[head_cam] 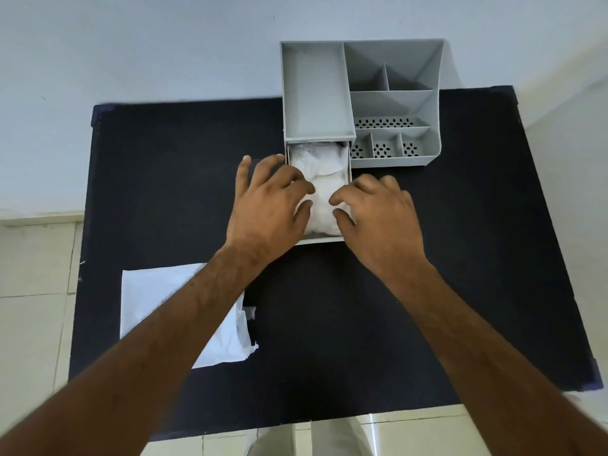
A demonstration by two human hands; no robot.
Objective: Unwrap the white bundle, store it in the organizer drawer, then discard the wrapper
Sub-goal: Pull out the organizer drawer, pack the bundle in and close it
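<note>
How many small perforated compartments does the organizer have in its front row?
3, side by side along the front of the organizer: left, middle, right. None seems hidden.

The grey plastic organizer (394, 103) has dark oval-perforated trays; the crumpled white bundle (320, 179), flat white plastic wrapper (158, 297), black tabletop (460, 258).

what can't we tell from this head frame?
- White bundle in the drawer: near half hidden under the left hand and right hand; whether they grip or only press is unclear.
- Drawer front: covered by both hands.
- Wrapper: right part hidden by the left forearm.
- Bin for discarding: none in view.
</note>
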